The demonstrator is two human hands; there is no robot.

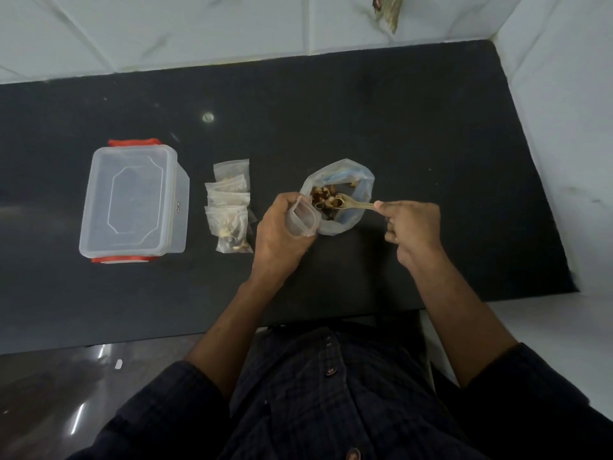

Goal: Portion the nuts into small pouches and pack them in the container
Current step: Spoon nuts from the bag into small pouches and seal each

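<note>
The right hand point(409, 227) pinches the end of a small pale spoon point(353, 204) between thumb and forefinger, the other fingers curled beneath. The spoon's bowl sits among the mixed nuts point(323, 199) inside the large clear bag point(341, 194), whose rolled-down mouth stands open on the black countertop point(398, 111). The left hand point(282, 234) is wrapped around an open small pouch point(303, 220), holding its mouth up and touching the near-left rim of the big bag.

Just beside the left hand, to its left, four filled pouches point(230, 210) lie in an overlapping row. Farther left, apart from them, stands the clear plastic container point(132, 202) with red clips, its lid on. The white tiled wall point(232, 28) runs behind the counter.

I judge this to be the scooping step for a fifth pouch; the packing has not begun, since the container is still lidded.

The likely trouble is a spill. The pouch mouth is narrow and floppy, so a heaped spoon tipped slightly off line could drop nuts onto the counter. The big bag stands only on its own soft walls, and a push from the spoon or the left knuckles could slump it and scatter its contents.
</note>
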